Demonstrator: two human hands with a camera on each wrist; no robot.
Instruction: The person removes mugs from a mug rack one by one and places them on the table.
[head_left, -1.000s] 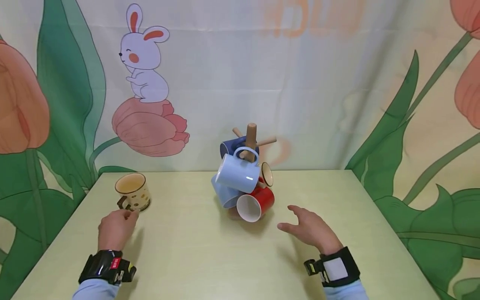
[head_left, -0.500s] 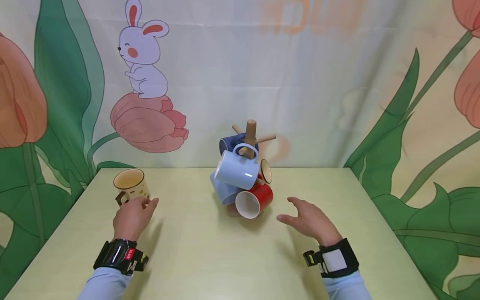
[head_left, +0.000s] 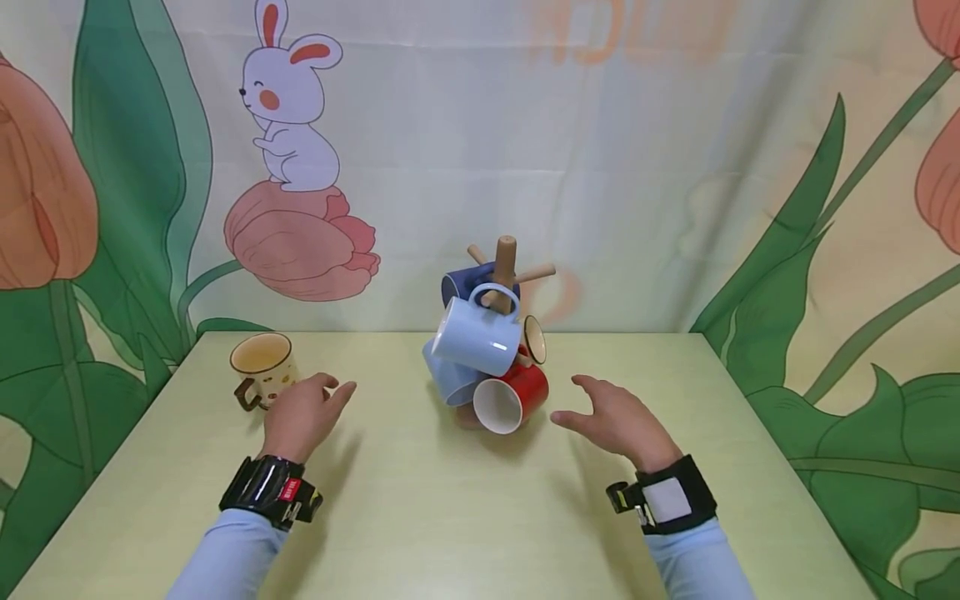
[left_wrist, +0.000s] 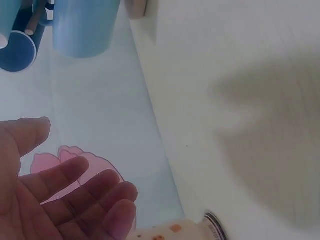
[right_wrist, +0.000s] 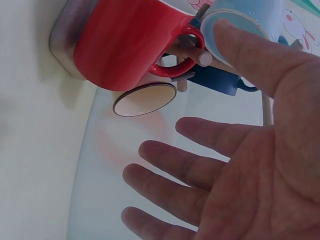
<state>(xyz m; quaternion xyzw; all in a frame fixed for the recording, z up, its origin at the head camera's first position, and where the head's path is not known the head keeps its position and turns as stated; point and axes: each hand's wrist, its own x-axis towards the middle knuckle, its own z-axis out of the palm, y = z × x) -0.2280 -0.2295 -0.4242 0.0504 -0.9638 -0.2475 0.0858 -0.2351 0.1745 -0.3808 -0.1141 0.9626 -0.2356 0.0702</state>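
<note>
My left hand (head_left: 303, 417) hovers over the table with relaxed fingers and holds nothing. Just beyond it, at the far left, a cream patterned mug (head_left: 258, 375) with a brown handle stands upright. My right hand (head_left: 621, 421) is held open in the air, right of a wooden mug tree (head_left: 506, 258). On the tree hang a light blue mug (head_left: 480, 335), a second light blue mug (head_left: 450, 375) below, a dark blue mug (head_left: 459, 283) behind, a red mug (head_left: 517, 396) low in front and a cream mug (head_left: 535, 340) mostly hidden. In the right wrist view the red mug (right_wrist: 135, 40) appears beyond my spread fingers.
The pale table (head_left: 420, 517) reaches back to a printed cloth backdrop (head_left: 637, 167) with tulips and a rabbit. A bare peg (head_left: 536, 272) sticks out at the upper right of the tree.
My left hand has let go of the patterned mug's handle area and moved right, away from it; the mug stays standing. My right hand has hardly moved.
</note>
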